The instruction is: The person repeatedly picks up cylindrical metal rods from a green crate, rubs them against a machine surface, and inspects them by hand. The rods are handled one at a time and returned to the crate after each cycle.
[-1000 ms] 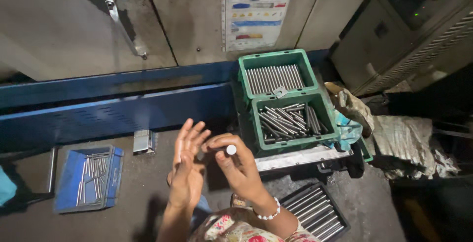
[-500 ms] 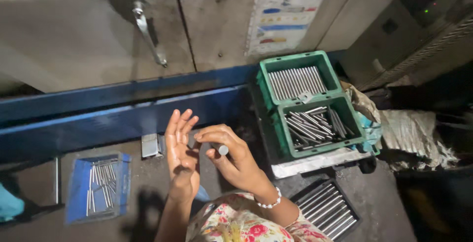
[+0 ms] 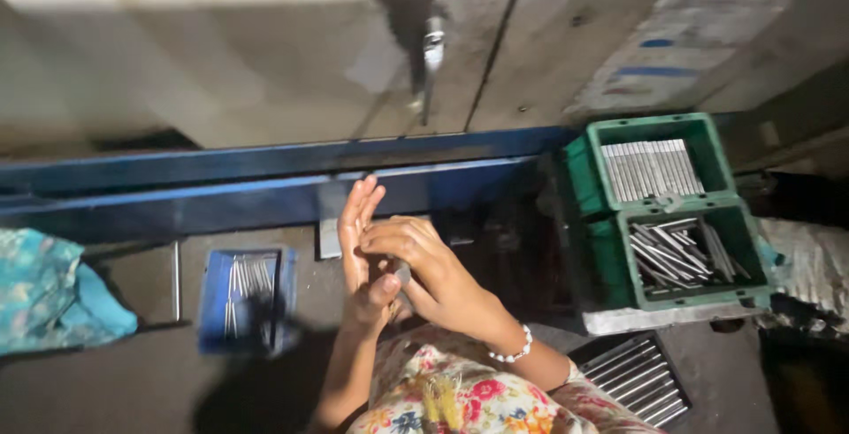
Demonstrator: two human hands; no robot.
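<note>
1. Head view, against half a second ago: the scene has slid right in the picture, and the short grey metal pin [image 3: 401, 272], then shown end-on at the right fingertips, is now mostly hidden between the two hands, which have closed together.
2. Head view: the left hand [image 3: 364, 253] stands upright, fingers straight and together, thumb bent in at the palm. The right hand [image 3: 423, 268] is curled against that palm, fingers bent round the pin; only a sliver of it shows, so whether it is pinched or merely pressed I cannot tell.
3. Head view: just left of the hands, a shallow blue plastic tray [image 3: 212, 303] holding thin metal rods lies on the dark tabletop [image 3: 115, 381]; a teal cloth [image 3: 49, 288] lies at the far left.
4. Head view: well apart to the right sits a green plastic crate [image 3: 665, 210], its far compartment holding neatly rowed rods, its near one loose rods. A black ribbed tray [image 3: 635, 378] lies beside the right forearm. A blue metal rail [image 3: 230, 191] runs behind the hands.
</note>
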